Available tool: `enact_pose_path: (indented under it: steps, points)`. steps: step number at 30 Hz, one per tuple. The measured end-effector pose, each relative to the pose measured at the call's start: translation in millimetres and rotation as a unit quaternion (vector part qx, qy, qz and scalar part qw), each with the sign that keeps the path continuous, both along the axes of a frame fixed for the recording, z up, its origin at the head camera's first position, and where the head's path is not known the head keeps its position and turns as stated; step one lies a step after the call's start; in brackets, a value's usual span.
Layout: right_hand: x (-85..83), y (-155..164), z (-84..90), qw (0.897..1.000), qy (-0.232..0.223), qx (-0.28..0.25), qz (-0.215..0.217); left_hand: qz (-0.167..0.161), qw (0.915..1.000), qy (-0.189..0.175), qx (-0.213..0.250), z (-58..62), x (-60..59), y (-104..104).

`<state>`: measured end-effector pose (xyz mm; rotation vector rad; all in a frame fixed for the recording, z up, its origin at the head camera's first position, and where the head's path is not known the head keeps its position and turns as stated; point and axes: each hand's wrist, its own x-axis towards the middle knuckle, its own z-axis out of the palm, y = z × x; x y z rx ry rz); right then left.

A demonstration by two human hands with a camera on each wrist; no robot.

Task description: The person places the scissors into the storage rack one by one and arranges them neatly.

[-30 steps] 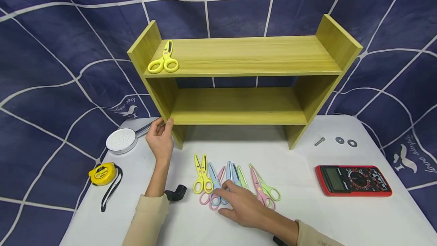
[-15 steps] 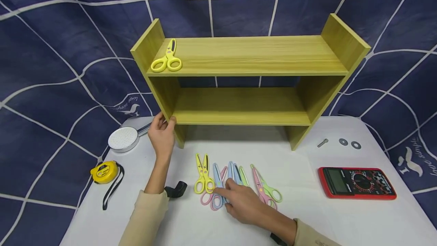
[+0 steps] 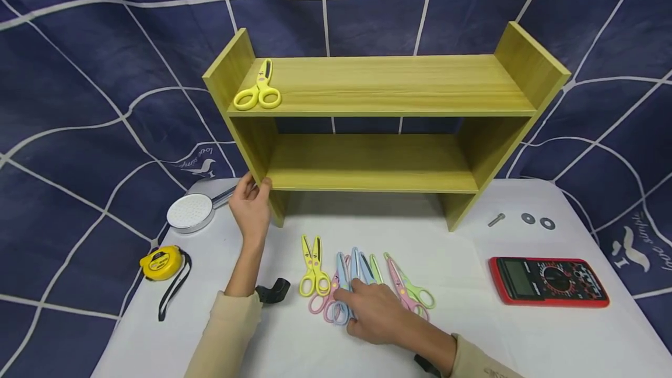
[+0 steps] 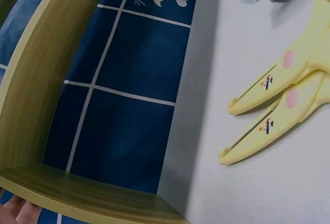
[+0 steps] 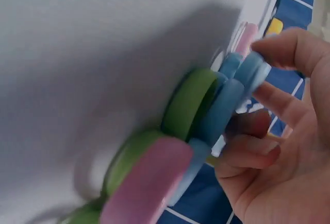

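Observation:
My left hand (image 3: 251, 206) grips the lower left side panel of a two-tier wooden shelf (image 3: 375, 162), thumb at the front edge. Down on the white table, my right hand (image 3: 380, 314) pinches a pair of blue scissors (image 3: 342, 273) by the handle, which the right wrist view shows between thumb and finger. Pink scissors (image 3: 317, 303) lie partly under that pair. Yellow scissors (image 3: 315, 267) are just left. Another blue pair (image 3: 355, 264) and green scissors (image 3: 374, 267) are partly hidden by the right hand. Further right, pink scissors (image 3: 400, 284) overlap green scissors (image 3: 424, 296).
Yellow scissors (image 3: 259, 89) lie on the top tier's left end. A shower head (image 3: 190, 212) and a tape measure (image 3: 161, 262) are at the left, a black elbow-shaped piece (image 3: 274, 290) by the left forearm. At the right lie a multimeter (image 3: 548, 282), a bolt (image 3: 496, 220) and two washers (image 3: 547, 223).
The blue scissors at my right hand have slid right, away from the yellow pair, uncovering more of the pink pair. My left hand stays on the shelf panel.

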<state>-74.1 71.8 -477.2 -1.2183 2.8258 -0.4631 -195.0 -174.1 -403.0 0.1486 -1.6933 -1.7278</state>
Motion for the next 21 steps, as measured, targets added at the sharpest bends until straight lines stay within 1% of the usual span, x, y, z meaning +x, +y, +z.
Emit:
enact_pose_path:
  steps: [3, 5, 7, 9, 12, 14, 16, 19, 21]
  points:
    - [-3.2, 1.0, 9.5, 0.999, 0.008, -0.039, -0.011, -0.001, 1.0, -0.001, 0.005, 7.1, 5.3, 4.7]
    - [-5.4, 1.6, 21.6, 0.997, 0.024, -0.076, -0.015, -0.003, 0.9999, 0.001, 0.011, 6.8, 6.0, 5.6]
    - [-7.5, 2.2, 37.0, 0.991, 0.052, -0.124, -0.014, -0.005, 0.9999, 0.003, 0.015, 5.2, 5.9, 6.3]
    - [-10.0, 2.8, 54.8, 0.98, 0.085, -0.18, -0.006, -0.006, 0.9998, 0.006, 0.016, 2.9, 5.4, 6.7]
    - [-15.3, 3.7, 83.2, 0.955, 0.142, -0.26, 0.018, -0.009, 0.9998, 0.015, 0.013, 1.1, 4.9, 7.3]
    - [-19.7, 4.0, 101.5, 0.938, 0.172, -0.3, 0.031, -0.009, 0.9997, 0.021, 0.012, 0.8, 4.7, 7.5]
    - [-24.1, 4.0, 118.7, 0.925, 0.194, -0.325, 0.037, -0.007, 0.9995, 0.027, 0.011, 1.0, 5.0, 7.6]
    - [-30.5, 3.7, 139.5, 0.914, 0.219, -0.34, 0.032, -0.002, 0.9995, 0.028, 0.013, 1.2, 5.1, 7.3]
    - [-34.4, 3.3, 150.4, 0.911, 0.232, -0.339, 0.028, 0.0, 0.9995, 0.028, 0.015, 1.1, 5.0, 7.0]
